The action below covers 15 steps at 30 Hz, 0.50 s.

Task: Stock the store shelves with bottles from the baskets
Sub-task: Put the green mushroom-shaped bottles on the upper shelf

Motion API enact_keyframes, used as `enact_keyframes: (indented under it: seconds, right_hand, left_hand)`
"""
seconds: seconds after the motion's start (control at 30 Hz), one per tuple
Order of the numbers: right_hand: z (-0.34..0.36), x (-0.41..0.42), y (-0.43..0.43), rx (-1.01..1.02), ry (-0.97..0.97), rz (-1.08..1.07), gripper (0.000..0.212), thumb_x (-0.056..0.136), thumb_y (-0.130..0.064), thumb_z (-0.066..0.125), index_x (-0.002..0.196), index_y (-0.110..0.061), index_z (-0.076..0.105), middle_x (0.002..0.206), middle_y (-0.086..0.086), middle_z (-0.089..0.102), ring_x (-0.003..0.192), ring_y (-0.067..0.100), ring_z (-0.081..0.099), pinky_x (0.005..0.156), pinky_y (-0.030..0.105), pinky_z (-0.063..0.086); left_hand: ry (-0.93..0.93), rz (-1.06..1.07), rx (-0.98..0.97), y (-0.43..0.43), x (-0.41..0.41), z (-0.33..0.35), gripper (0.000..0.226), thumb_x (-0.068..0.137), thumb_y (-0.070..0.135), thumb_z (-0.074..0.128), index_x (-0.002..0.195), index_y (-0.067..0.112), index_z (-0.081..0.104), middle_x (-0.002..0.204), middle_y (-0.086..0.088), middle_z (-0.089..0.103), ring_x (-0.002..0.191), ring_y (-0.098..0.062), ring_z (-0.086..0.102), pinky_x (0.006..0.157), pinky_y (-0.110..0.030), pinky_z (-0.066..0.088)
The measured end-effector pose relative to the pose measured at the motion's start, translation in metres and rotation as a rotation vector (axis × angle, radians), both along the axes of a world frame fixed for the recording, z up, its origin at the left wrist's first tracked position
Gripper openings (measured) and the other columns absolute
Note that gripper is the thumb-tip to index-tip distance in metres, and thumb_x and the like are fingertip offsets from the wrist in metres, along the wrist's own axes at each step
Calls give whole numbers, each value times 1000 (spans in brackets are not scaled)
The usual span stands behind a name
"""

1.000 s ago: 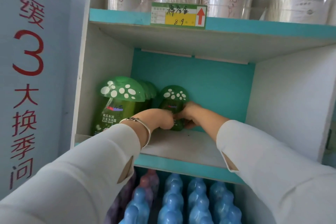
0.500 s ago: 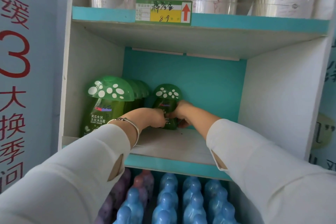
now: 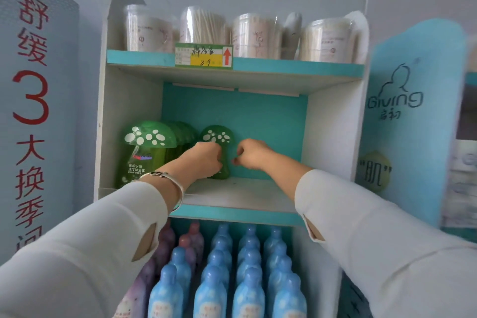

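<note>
A green mushroom-shaped bottle (image 3: 218, 137) stands upright at the back of the middle shelf (image 3: 240, 192). My left hand (image 3: 206, 159) covers its left side, fingers curled around its body. My right hand (image 3: 251, 153) hovers just right of the bottle with fingers loosely curled, a small gap between them and the bottle. A row of the same green mushroom bottles (image 3: 147, 150) stands at the shelf's left end, front to back. No basket is in view.
Clear tubs of cotton swabs (image 3: 254, 35) line the top shelf above a price tag (image 3: 204, 55). Blue bottles (image 3: 247, 279) and some purple ones (image 3: 165, 248) fill the shelf below. A grey panel with red characters stands left, a blue panel right.
My right hand has let go of the green bottle and drawn slightly right. My left hand stays on it. The view has pulled back and tilted up.
</note>
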State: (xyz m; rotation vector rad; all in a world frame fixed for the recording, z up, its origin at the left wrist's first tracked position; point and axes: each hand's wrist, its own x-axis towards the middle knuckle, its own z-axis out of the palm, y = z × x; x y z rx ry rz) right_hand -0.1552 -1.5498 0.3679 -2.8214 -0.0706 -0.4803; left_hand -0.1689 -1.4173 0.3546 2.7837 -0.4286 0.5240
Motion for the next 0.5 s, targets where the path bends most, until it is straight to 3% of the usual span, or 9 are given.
enact_keyframes:
  seconds: [0.07, 0.27, 0.5]
  right_hand:
    - [-1, -23, -8, -64, -16, -10, 35, 87, -36, 63, 114, -14, 62, 120, 9, 60, 109, 28, 56, 94, 34, 48]
    - [1, -100, -45, -74, -84, -18, 24, 85, -34, 64, 100, -16, 67, 110, 8, 66, 103, 28, 60, 92, 35, 50]
    - [-31, -204, -117, -72, -46, -24, 25, 87, -32, 64, 107, -17, 67, 113, 3, 65, 104, 22, 59, 89, 30, 48]
  left_hand:
    - [-21, 6, 43, -3, -20, -2, 29, 93, 17, 46, 118, 8, 57, 116, -13, 60, 101, -30, 59, 82, -34, 49]
    - [-70, -29, 51, -30, -86, -2, 27, 90, 11, 43, 112, 8, 60, 107, -11, 61, 96, -31, 60, 81, -35, 50]
    - [-117, -195, 27, -106, -165, -27, 21, 89, 19, 49, 106, 15, 58, 110, -12, 61, 99, -32, 58, 84, -36, 48]
